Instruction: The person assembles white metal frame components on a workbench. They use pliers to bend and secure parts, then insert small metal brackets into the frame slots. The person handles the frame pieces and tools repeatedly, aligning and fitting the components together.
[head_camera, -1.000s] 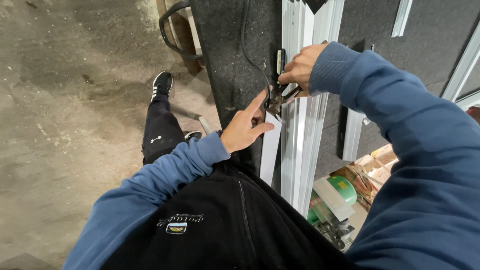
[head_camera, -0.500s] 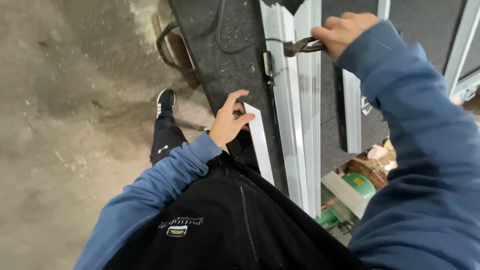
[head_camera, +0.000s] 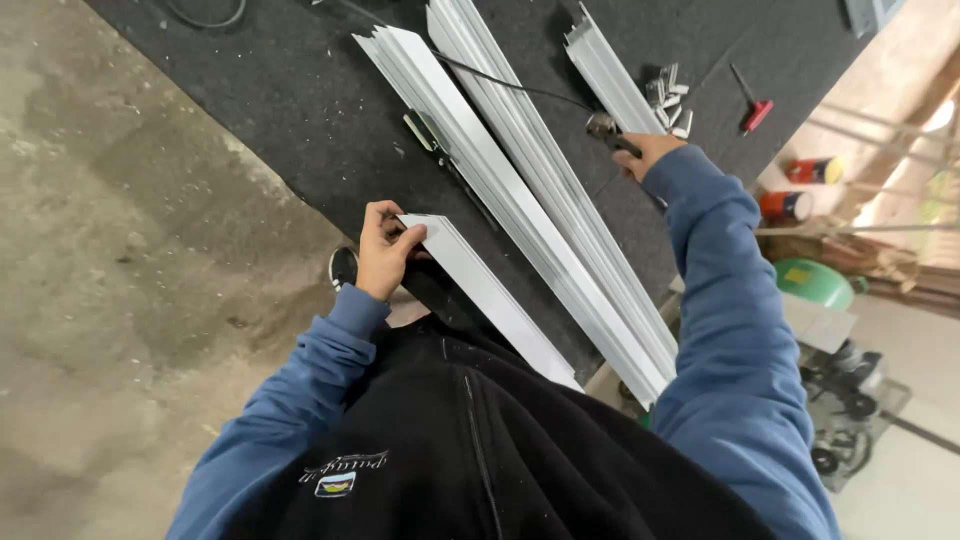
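My left hand (head_camera: 384, 251) grips the near end of a short white aluminium profile (head_camera: 490, 298) that lies on the black work table (head_camera: 300, 120). My right hand (head_camera: 645, 152) is stretched out over the table and holds a corded power tool (head_camera: 606, 128) by its handle; its black cable (head_camera: 500, 80) trails back across the long white profiles (head_camera: 530, 200). These long profiles lie side by side between my two hands.
Another white profile (head_camera: 610, 70) and a pile of small metal clips (head_camera: 668, 95) lie at the far side of the table, with a red-handled tool (head_camera: 752, 108) beside them. A green machine (head_camera: 815, 285) and red cans (head_camera: 790, 190) stand at the right. Concrete floor lies at the left.
My right hand has carried the tool away from the profiles toward the far right of the table. My left hand has closed on the end of the short profile. The view has shifted.
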